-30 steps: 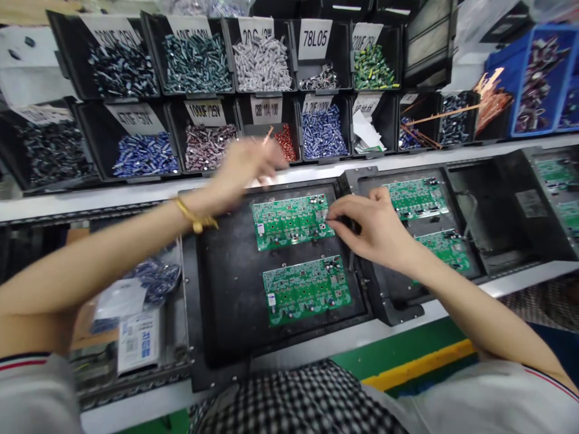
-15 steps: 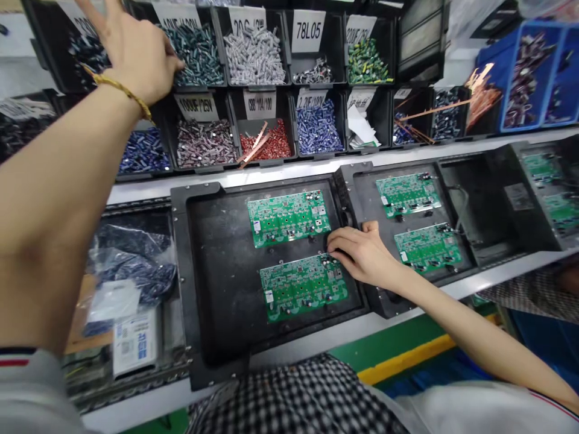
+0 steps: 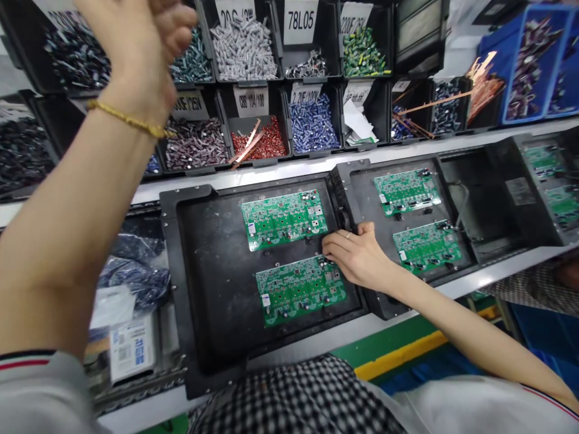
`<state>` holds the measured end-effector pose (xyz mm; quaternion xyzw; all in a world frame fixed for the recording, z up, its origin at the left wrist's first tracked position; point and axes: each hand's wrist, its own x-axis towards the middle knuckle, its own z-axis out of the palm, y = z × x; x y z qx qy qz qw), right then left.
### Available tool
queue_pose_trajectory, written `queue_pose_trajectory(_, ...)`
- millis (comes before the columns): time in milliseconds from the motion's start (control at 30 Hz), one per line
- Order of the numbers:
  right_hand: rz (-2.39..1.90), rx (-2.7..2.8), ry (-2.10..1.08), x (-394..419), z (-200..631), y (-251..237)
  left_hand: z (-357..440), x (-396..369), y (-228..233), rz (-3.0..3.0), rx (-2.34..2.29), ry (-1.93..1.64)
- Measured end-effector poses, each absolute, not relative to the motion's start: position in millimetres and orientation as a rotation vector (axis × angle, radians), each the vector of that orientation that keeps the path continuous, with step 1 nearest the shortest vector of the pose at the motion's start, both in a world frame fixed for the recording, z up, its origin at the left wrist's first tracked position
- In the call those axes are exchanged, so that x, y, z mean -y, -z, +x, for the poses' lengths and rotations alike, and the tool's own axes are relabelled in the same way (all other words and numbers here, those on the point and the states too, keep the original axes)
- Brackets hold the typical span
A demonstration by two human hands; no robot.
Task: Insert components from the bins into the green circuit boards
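The right hand (image 3: 357,256) rests on the right end of the lower green circuit board (image 3: 299,288) in the black tray (image 3: 212,313), fingers curled narrow, perhaps pinching a small part. The left hand (image 3: 138,42) is raised before the upper parts bins (image 3: 244,42), loosely closed; whether it holds anything cannot be told.

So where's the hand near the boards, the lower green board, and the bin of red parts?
right hand (image 3: 357,256): head view, back of the hand.
lower board (image 3: 294,289): head view, middle of its green face.
red bin (image 3: 271,140): head view, on the red parts inside.
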<state>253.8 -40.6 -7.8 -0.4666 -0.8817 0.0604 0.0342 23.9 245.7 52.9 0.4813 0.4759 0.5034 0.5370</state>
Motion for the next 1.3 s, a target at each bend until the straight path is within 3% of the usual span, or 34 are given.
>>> queue_pose_trajectory(67,-1.404,2.765,-0.140,41,253,9,38,-200,-48,1.055,-0.987,-1.195)
queue_pose_trajectory(233,-1.346,2.849,-0.083,40,252,9,53,-79,-23,0.610,-0.990,-0.426)
queue_pose_trajectory(367,-1.438,2.764,-0.310,33,252,-2,53,-39,-12,0.344,-0.976,-0.302)
queue_pose_trajectory(567,-1.477,2.372,-0.295,20,234,-23,63,-28,-14,0.261,-0.944,-0.294)
queue_pose_trajectory(867,-1.574,2.537,-0.196,-31,254,-17,63,-42,-11,0.393,-0.986,-0.364)
queue_pose_trajectory(1067,-1.612,2.618,-0.347,-72,275,8,65,-52,-8,0.487,-0.971,-0.377)
queue_pose_trajectory(1300,-1.608,2.657,-0.376,-70,272,6,63,-57,-3,0.493,-0.975,-0.367)
